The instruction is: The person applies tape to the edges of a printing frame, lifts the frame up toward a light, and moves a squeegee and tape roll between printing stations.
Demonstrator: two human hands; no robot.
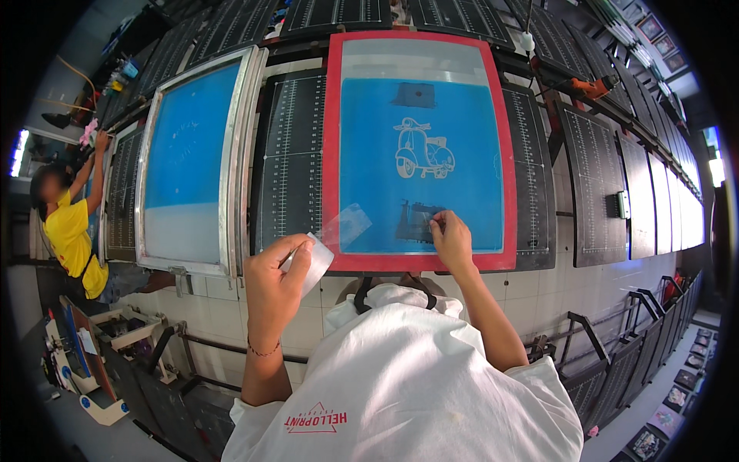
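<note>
The screen (369,165) was seen in front of the torso, red-framed, flat over black boards (289,165). On its blue field a pale scooter figure (423,152) was borne at the middle, with a dark upper patch (413,95) above it and a dark lower patch (414,222) near the near edge. The lower patch was reached by the right hand (455,240); thumb and forefinger were brought close together at its right side, but whether anything was pinched could not be told. The tape roll (315,266) was gripped between thumb and bent fingers of the left hand (277,281), just beside the near left corner. A clear strip (348,223) was extended from it across the red frame; contact could not be judged. To the left, a silver-framed screen (185,131) was noted; farther left, a person in yellow (73,235), arms raised. At far right, an orange tool (593,86) was observed.
</note>
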